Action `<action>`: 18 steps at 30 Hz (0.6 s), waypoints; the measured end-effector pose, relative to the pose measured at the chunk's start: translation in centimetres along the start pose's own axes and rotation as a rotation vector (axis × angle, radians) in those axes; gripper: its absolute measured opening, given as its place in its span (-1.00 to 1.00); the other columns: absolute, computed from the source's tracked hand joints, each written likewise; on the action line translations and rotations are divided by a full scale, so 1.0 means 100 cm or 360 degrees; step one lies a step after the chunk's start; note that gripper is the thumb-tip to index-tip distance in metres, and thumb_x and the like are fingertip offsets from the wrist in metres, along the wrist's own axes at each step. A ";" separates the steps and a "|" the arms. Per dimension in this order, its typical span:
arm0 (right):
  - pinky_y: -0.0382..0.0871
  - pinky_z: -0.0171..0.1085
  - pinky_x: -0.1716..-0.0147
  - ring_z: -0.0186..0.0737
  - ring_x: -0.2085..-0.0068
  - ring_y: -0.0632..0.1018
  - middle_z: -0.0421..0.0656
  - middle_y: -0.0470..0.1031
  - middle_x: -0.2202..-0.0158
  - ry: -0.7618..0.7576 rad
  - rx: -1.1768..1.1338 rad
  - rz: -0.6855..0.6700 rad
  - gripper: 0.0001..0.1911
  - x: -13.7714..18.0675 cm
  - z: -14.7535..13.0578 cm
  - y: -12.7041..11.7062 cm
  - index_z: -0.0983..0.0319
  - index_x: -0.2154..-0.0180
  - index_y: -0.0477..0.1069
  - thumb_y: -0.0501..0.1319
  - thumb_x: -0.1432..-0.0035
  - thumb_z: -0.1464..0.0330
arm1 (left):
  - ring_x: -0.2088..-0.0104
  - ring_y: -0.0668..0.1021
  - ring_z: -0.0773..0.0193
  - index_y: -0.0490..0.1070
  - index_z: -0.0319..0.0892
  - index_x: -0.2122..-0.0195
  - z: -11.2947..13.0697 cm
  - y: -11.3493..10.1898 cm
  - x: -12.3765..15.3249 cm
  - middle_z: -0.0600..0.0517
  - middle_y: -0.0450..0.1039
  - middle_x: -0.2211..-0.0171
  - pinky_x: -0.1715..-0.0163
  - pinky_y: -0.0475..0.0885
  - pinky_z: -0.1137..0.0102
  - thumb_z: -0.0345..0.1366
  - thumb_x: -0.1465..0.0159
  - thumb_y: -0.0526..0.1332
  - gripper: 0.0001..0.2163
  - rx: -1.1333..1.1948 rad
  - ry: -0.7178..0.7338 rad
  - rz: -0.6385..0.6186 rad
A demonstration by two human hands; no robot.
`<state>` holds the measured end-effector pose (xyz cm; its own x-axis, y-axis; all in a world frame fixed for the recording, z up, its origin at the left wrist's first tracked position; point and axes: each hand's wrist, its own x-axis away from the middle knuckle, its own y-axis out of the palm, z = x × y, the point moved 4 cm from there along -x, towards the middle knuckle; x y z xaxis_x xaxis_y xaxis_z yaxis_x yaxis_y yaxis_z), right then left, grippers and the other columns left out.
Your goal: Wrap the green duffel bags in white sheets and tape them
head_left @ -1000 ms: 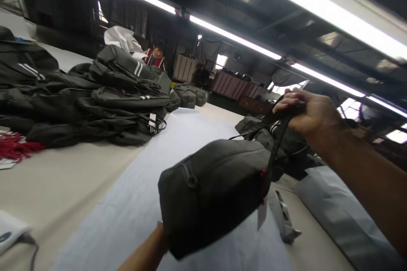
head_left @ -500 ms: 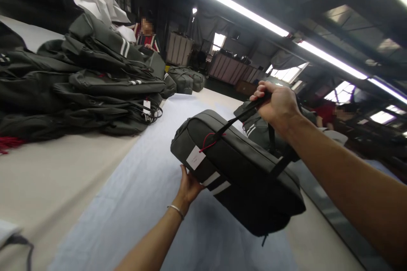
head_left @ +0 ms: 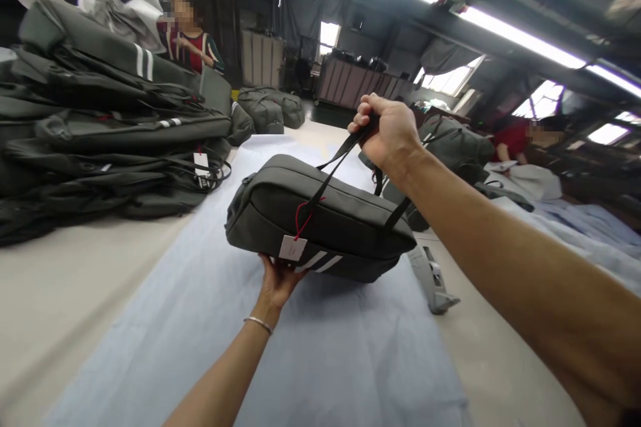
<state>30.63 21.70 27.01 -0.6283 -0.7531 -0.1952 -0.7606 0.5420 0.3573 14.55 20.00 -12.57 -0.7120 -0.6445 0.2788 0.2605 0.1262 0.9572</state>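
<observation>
A dark grey-green duffel bag (head_left: pixel 330 220) with two white stripes is held up above a pale blue cloth (head_left: pixel 320 360), tilted slightly down to the right. My right hand (head_left: pixel 388 130) is closed around its black carrying straps, above the bag. Under the near lower left side, my left hand (head_left: pixel 280 283) supports the bag; its fingertips are partly hidden beneath it. A white tag (head_left: pixel 293 248) hangs from a red cord on the front, beside the stripes.
Similar bags (head_left: pixel 110 127) are piled on the left of the table (head_left: pixel 85 280). More bags (head_left: pixel 268 107) stand at the far end. A grey tape dispenser-like tool (head_left: pixel 431 280) lies at the right. Two people work beyond, one at far left and one at right.
The bag has moved left with both hands and swung closer to level. My view has shifted, bringing the grey tool at the right into sight.
</observation>
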 end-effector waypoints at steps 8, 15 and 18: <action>0.22 -0.39 0.59 -0.44 0.62 0.25 -0.34 0.24 0.62 0.0067 -0.0121 -0.0095 -0.71 0.000 0.020 0.009 0.19 0.54 0.19 0.06 -0.25 0.48 | -0.24 0.28 -0.20 0.13 0.12 -0.26 -0.003 -0.022 -0.002 -0.15 0.31 -0.18 -0.12 0.23 -0.30 0.30 -0.16 0.09 -0.30 0.0016 -0.0012 0.0029; 0.23 -0.43 0.60 -0.46 0.62 0.26 -0.35 0.25 0.61 0.0127 -0.0126 -0.0113 -0.75 0.003 0.040 0.011 0.20 0.51 0.22 0.13 -0.22 0.46 | -0.24 0.29 -0.13 0.11 0.13 -0.24 -0.012 -0.041 -0.006 -0.11 0.25 -0.21 -0.11 0.30 -0.17 0.36 -0.16 0.01 -0.30 -0.0234 0.0015 0.0092; 0.28 -0.44 0.61 -0.45 0.61 0.29 -0.34 0.28 0.62 0.0309 -0.0112 -0.0077 -0.81 0.018 0.070 0.000 0.21 0.49 0.29 0.24 -0.15 0.43 | -0.21 0.34 -0.02 0.16 0.11 -0.19 -0.010 -0.055 0.007 -0.08 0.26 -0.20 -0.07 0.39 -0.02 0.32 -0.25 -0.10 -0.39 -0.0540 0.0073 0.0228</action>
<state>28.32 22.94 20.25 -0.5427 -0.8391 -0.0367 -0.7718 0.4810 0.4160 13.32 18.11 -17.72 -0.6246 -0.6726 0.3969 0.5622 -0.0345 0.8262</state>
